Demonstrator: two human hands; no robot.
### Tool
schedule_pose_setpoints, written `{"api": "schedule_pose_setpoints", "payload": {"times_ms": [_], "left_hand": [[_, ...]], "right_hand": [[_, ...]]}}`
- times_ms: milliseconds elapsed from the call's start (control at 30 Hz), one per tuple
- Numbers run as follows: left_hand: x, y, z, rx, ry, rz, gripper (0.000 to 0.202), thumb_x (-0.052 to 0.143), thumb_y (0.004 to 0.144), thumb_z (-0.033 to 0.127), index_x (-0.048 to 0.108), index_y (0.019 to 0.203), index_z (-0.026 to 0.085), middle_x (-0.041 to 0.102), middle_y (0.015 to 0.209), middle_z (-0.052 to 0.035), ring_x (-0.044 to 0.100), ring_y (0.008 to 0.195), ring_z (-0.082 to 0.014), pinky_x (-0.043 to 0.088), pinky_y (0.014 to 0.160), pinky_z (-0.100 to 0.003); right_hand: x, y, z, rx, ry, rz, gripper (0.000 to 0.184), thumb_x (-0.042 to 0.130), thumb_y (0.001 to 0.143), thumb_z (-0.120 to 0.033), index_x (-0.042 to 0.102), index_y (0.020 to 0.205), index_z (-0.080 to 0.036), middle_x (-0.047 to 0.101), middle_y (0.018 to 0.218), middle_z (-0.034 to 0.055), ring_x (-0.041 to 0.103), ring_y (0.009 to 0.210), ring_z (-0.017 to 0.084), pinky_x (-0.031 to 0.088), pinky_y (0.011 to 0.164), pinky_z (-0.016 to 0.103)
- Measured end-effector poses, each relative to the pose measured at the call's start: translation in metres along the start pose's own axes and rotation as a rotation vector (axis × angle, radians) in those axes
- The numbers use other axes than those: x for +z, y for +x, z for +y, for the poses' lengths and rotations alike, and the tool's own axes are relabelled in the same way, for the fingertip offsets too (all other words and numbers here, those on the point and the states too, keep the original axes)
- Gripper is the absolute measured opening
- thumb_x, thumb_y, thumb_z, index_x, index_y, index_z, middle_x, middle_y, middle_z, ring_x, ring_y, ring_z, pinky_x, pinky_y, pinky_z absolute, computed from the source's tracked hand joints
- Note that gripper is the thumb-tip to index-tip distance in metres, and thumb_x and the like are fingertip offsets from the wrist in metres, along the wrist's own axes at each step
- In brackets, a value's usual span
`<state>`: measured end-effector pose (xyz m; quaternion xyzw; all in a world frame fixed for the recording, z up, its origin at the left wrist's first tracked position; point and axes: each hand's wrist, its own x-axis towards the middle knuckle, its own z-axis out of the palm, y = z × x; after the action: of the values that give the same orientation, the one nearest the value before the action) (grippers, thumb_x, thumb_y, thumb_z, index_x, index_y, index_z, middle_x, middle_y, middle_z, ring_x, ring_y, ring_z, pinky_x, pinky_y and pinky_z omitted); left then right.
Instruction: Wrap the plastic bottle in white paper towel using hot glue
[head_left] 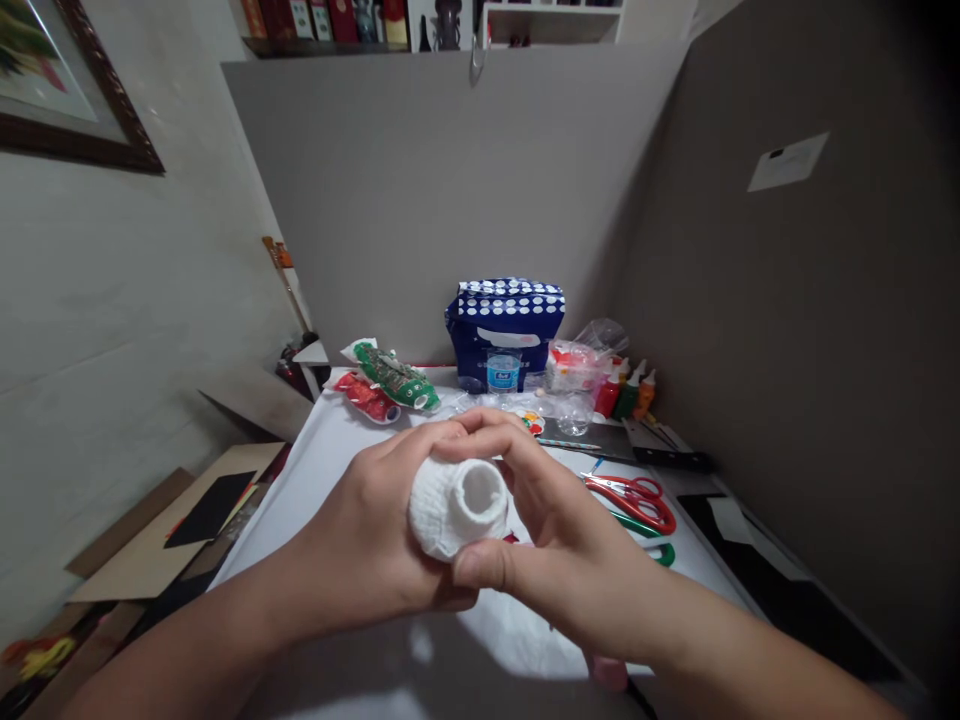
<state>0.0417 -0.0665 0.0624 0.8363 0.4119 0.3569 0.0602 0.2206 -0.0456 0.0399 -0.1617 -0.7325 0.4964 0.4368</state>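
Both hands meet over the middle of the white table (337,450), wrapped round a small white knitted sock-like tube (456,508) with its open mouth facing me. My left hand (375,530) cups it from the left and beneath, fingers curled over its top. My right hand (547,520) grips its right side, thumb under the opening and fingers arched above it. Something small and red shows just under the white piece; I cannot make it out.
Red-handled scissors (634,497) and a green-handled pair (654,545) lie right of the hands. At the back stand a blue dotted bag (506,320), a water cup (502,372), paint bottles (626,392), plastic bags (577,365), and red and green packets (386,385). Cardboard sheets (180,520) lie at the left.
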Motion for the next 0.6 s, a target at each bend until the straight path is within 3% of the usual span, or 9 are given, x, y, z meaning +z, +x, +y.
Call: {"api": "schedule_pose_setpoints", "payload": {"times_ms": [200, 267, 367, 600], "left_hand": [[0.000, -0.002, 0.000, -0.053, -0.013, -0.011, 0.077, 0.077, 0.054, 0.016, 0.050, 0.126, 0.024, 0.065, 0.123, -0.0039, 0.066, 0.103, -0.0261, 0.053, 0.087, -0.035], [0.000, -0.003, 0.000, -0.024, -0.005, 0.006, 0.076, 0.081, 0.057, 0.024, 0.049, 0.126, 0.024, 0.065, 0.123, -0.0047, 0.065, 0.107, -0.0263, 0.052, 0.090, -0.035], [0.001, -0.005, 0.001, 0.034, 0.029, 0.034, 0.067, 0.080, 0.066, 0.031, 0.048, 0.125, 0.024, 0.065, 0.122, -0.0056, 0.065, 0.107, -0.0247, 0.052, 0.089, -0.033], [0.005, -0.006, -0.004, 0.126, 0.048, 0.043, 0.058, 0.074, 0.075, 0.047, 0.048, 0.121, 0.021, 0.066, 0.122, -0.0112, 0.064, 0.110, -0.0278, 0.052, 0.089, -0.035]], "right_hand": [[-0.005, 0.004, -0.003, 0.068, 0.117, -0.062, 0.041, 0.073, 0.082, -0.025, 0.057, 0.120, -0.030, 0.049, 0.135, 0.0038, 0.046, 0.128, 0.024, 0.036, 0.108, 0.041], [-0.004, 0.003, -0.006, 0.041, 0.077, -0.089, 0.056, 0.080, 0.074, -0.023, 0.055, 0.123, -0.029, 0.047, 0.135, 0.0037, 0.046, 0.128, 0.024, 0.034, 0.110, 0.038], [0.002, 0.001, -0.008, -0.050, -0.062, -0.024, 0.075, 0.091, 0.057, -0.018, 0.054, 0.122, -0.028, 0.044, 0.134, 0.0039, 0.041, 0.131, 0.023, 0.028, 0.114, 0.034], [0.012, -0.004, 0.001, -0.161, -0.174, 0.068, 0.052, 0.079, 0.074, -0.015, 0.050, 0.115, -0.029, 0.047, 0.127, 0.0020, 0.044, 0.127, 0.020, 0.032, 0.111, 0.035]]}}
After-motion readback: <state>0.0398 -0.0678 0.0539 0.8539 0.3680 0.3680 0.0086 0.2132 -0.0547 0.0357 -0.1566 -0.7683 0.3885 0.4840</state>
